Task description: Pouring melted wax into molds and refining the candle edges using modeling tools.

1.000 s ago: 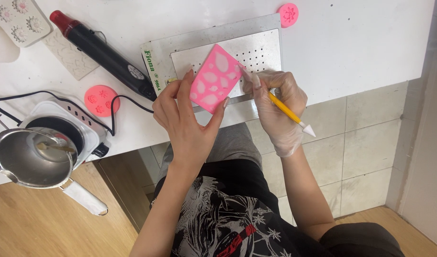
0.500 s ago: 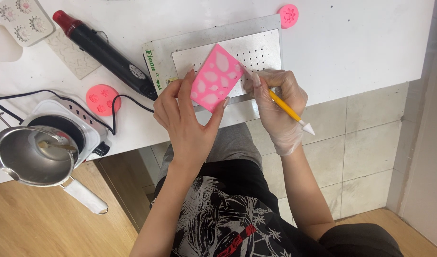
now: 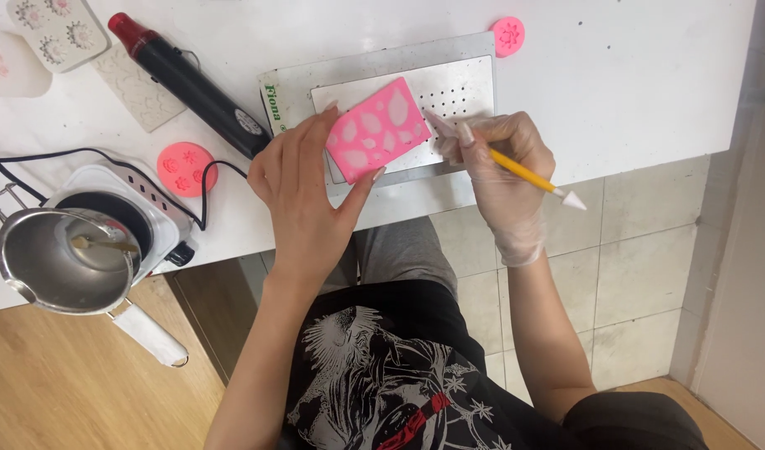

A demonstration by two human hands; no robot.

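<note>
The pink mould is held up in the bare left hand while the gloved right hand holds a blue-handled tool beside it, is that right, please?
Not quite: the tool has a yellow handle with a white tip, not a blue one. The rest stands: the head view shows the bare left hand holding up the pink mould and the gloved right hand holding the tool beside it.

**Bright, even light over my work**

My white bench point(image 3: 632, 92) is lit flat and strong, nearly washed out. My left hand point(image 3: 303, 196) throws only a soft shadow. The steel pot point(image 3: 62, 258) shows dull glare. Everything reads sharp; the edges bend slightly.
</note>
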